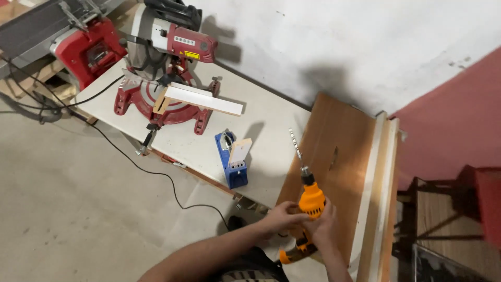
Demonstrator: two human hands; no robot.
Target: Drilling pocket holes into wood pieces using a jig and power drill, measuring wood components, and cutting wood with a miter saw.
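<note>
An orange drill [311,201] is gripped between both hands above a brown board [339,156]; the left hand [284,215] clasps its body; the right hand [324,227] wraps its handle; its bit points away.

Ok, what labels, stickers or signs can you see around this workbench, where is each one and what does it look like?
Yellow sticker: on the red motor housing of the miter saw, back left of the bench; small rectangle.
Pale strip label: just above it on the same housing; narrow, with small dark marks.
No packages, signs or screens show. The orange drill, held by the left hand and the right hand, shows no readable label.
</note>
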